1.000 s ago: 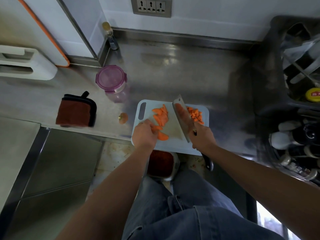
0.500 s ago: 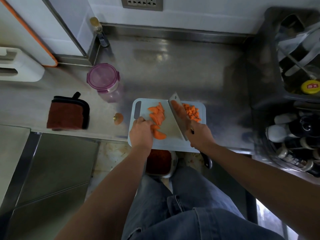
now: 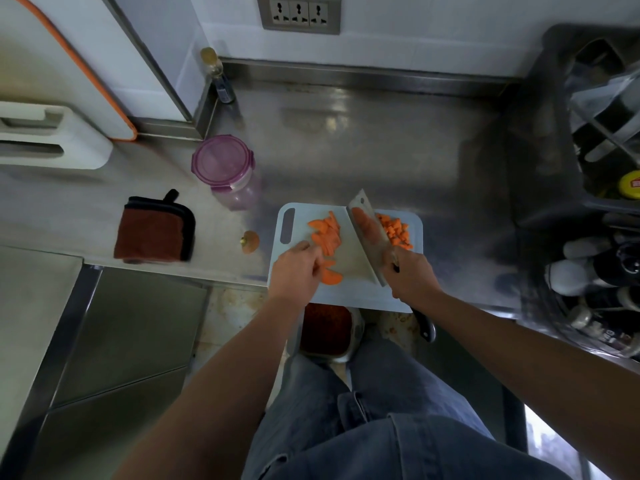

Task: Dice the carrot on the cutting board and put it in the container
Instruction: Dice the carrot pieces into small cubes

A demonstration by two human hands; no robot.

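Hands share our board (image 3: 356, 296): left hand (image 3: 294, 271) at nine o'clock pinches slices (image 3: 327, 237); right hand (image 3: 410, 275) at three grips tilted cleaver (image 3: 367, 244). We cannot read the cap (image 3: 630, 184) label.

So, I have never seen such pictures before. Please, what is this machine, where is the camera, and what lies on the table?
There is no machine. A person works with bare hands, and one camera worn on the head looks down at them. The right hand grips a knife above the board. The left hand touches the slices left of the blade; the dice lie right of it. On the counter, left of the board, are a closed container, a cloth and a carrot end.
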